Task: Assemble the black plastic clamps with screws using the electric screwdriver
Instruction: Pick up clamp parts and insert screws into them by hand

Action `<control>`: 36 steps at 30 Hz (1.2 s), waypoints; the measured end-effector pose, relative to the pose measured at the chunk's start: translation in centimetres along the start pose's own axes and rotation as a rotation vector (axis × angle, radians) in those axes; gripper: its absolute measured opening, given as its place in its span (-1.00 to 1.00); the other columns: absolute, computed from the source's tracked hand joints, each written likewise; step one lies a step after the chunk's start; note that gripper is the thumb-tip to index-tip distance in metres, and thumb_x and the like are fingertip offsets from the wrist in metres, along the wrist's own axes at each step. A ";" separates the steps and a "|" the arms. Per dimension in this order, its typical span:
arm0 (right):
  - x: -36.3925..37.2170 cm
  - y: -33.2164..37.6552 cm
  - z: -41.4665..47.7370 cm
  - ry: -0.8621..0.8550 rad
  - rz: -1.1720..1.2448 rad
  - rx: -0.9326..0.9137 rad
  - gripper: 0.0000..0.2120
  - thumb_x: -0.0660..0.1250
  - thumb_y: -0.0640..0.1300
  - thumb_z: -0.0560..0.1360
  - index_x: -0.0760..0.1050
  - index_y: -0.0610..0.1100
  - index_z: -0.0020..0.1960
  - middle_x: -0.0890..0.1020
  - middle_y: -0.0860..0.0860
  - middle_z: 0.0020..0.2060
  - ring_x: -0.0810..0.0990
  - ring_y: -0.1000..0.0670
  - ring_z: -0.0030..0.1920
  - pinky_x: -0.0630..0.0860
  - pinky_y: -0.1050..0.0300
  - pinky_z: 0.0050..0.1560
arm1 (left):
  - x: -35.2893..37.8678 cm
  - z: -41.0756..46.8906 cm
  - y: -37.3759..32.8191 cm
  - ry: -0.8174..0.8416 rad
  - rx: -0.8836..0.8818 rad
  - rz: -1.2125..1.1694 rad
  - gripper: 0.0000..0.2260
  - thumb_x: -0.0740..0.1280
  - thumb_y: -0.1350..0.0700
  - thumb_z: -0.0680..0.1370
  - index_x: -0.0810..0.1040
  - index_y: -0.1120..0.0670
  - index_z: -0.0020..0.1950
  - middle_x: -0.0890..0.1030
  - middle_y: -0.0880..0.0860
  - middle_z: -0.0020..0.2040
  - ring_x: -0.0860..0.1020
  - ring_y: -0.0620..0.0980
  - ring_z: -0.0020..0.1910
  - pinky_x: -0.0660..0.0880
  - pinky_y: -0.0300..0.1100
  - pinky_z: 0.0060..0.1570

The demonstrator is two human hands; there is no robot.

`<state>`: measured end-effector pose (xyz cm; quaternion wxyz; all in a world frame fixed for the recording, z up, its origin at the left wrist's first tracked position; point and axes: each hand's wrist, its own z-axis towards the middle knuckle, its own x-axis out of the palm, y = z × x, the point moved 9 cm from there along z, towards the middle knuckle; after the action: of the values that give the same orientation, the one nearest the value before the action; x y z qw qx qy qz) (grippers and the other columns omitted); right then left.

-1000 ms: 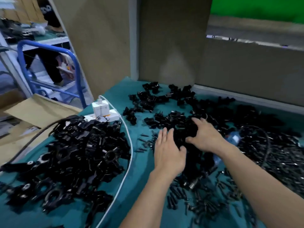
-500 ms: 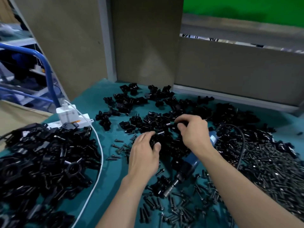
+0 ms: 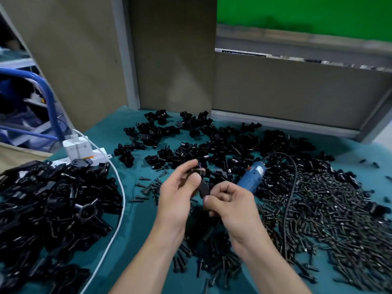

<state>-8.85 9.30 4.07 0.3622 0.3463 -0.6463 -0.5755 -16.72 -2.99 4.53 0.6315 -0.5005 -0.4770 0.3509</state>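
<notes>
Left hand pinches black clamp piece. Right hand grips second clamp piece, just below the first, between both hands. Electric screwdriver lies just beyond right hand. Screw pile sits further right.

Both hands are off the heap. Left hand and right hand, which lay on the loose pile of black plastic clamp parts a second ago, are now raised above it and drawn together nearer the body. The left pinches a small black plastic clamp piece; the right pinches a second black clamp piece just beside it. The blue cylindrical electric screwdriver, formerly under the right wrist, is now uncovered.
</notes>
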 end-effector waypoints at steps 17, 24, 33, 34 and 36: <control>-11.6 1.0 0.3 -0.280 -1.397 0.033 -0.50 0.22 -0.09 0.66 0.31 -0.08 0.58 0.49 -0.06 0.44 0.41 -0.13 0.46 0.26 -0.09 0.52 | -1.0 1.8 2.9 -0.012 -0.164 -0.131 -0.88 0.27 0.19 0.71 0.54 0.16 0.01 0.67 0.03 -0.29 0.69 0.05 -0.30 0.65 -0.17 -0.31; -11.7 0.9 0.6 -0.314 -1.347 -0.094 -0.90 0.25 -0.14 0.63 0.48 0.03 0.09 0.45 0.09 -0.06 0.51 -0.07 0.05 0.32 0.01 0.21 | -1.0 2.3 3.4 0.000 -0.112 0.063 -0.89 0.39 0.21 0.65 0.58 0.07 -0.08 0.67 0.08 -0.28 0.62 0.01 -0.38 0.58 -0.19 -0.38; -9.9 4.7 0.2 -0.409 -0.947 -0.390 -0.73 0.36 -0.20 0.61 0.58 0.15 0.18 0.37 0.38 -0.05 0.36 0.17 0.06 0.31 0.36 0.08 | -1.1 2.8 2.6 -0.015 -0.022 0.074 -0.60 0.35 0.38 0.62 0.59 -0.09 -0.24 0.69 0.08 -0.24 0.65 0.02 -0.29 0.61 -0.21 -0.27; -9.0 4.9 1.2 -0.350 -0.968 -0.384 -0.73 0.35 -0.19 0.62 0.58 0.16 0.19 0.38 0.31 -0.01 0.37 0.16 0.05 0.30 0.38 0.04 | -1.2 2.9 2.5 -0.022 -0.018 0.079 -0.61 0.35 0.38 0.61 0.59 -0.08 -0.24 0.70 0.08 -0.23 0.65 0.03 -0.29 0.60 -0.22 -0.27; -6.4 5.2 3.9 -0.200 -1.080 -0.356 -0.72 0.35 -0.18 0.61 0.59 0.10 0.24 0.45 0.14 0.01 0.47 0.12 -0.05 0.41 0.26 -0.01 | -1.4 3.1 2.6 -0.022 -0.018 0.095 -0.65 0.35 0.39 0.61 0.59 -0.03 -0.22 0.71 0.10 -0.22 0.66 0.03 -0.29 0.61 -0.23 -0.25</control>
<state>-9.21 17.28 8.47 0.0068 0.5049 -0.3020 -0.8086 -20.03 -2.69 1.83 0.6045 -0.5243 -0.4625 0.3818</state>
